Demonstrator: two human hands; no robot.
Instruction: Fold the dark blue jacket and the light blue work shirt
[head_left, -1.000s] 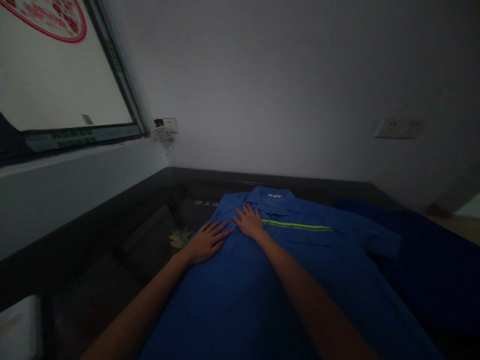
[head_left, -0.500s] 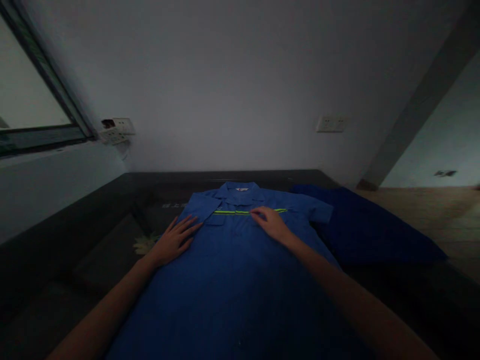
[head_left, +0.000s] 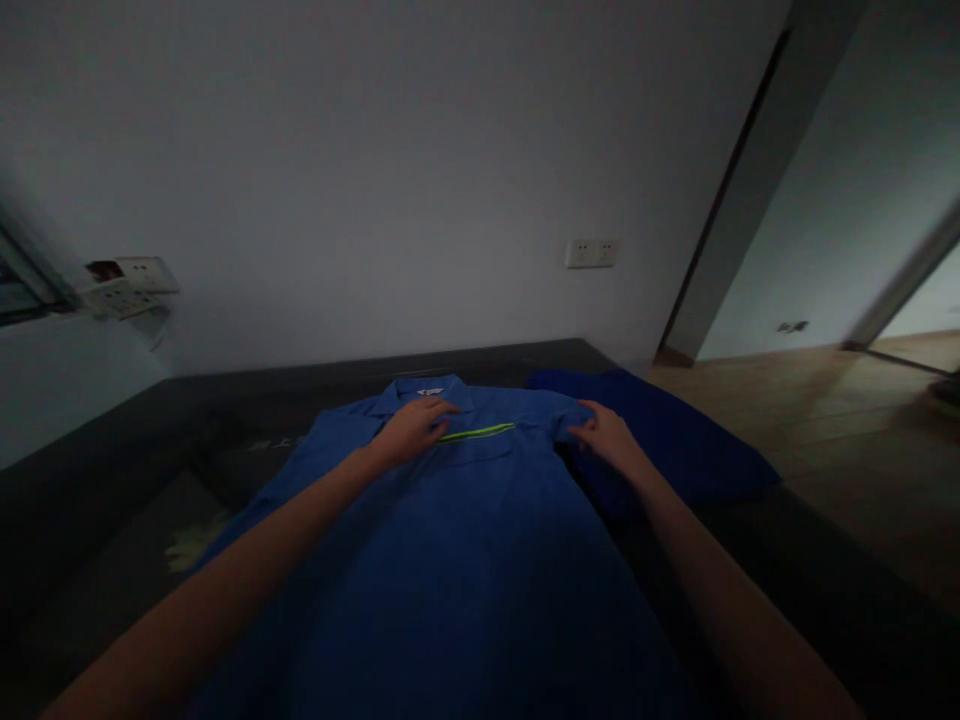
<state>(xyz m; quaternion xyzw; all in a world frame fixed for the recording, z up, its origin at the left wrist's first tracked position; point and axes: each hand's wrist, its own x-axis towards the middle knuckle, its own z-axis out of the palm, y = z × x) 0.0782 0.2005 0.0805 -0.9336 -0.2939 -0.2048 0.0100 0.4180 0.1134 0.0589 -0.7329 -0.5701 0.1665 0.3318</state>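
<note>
A blue short-sleeved work shirt [head_left: 450, 540] lies spread front up, its collar toward the wall and a yellow-green stripe across the chest. My left hand [head_left: 415, 430] is over the upper chest just below the collar, fingers loosely bent and apart, holding nothing I can see; it hides part of the stripe. At the sleeve on the right, my right hand [head_left: 611, 437] has its fingers and thumb closed on the hem. The sleeve on the left lies folded in over the shirt's edge, partly behind my left arm.
A darker blue folded cloth [head_left: 675, 430] lies right of the shirt on the dark table [head_left: 225, 400]. A pale flower-like shape [head_left: 191, 545] shows at the left. Wall sockets [head_left: 592, 253] and a power strip [head_left: 120, 297] are behind. Wooden floor [head_left: 847, 430] extends at the right.
My view has turned right. My left hand has moved from the folded sleeve to the upper chest. My right hand has gone from the chest stripe to the right sleeve and taken its hem.
</note>
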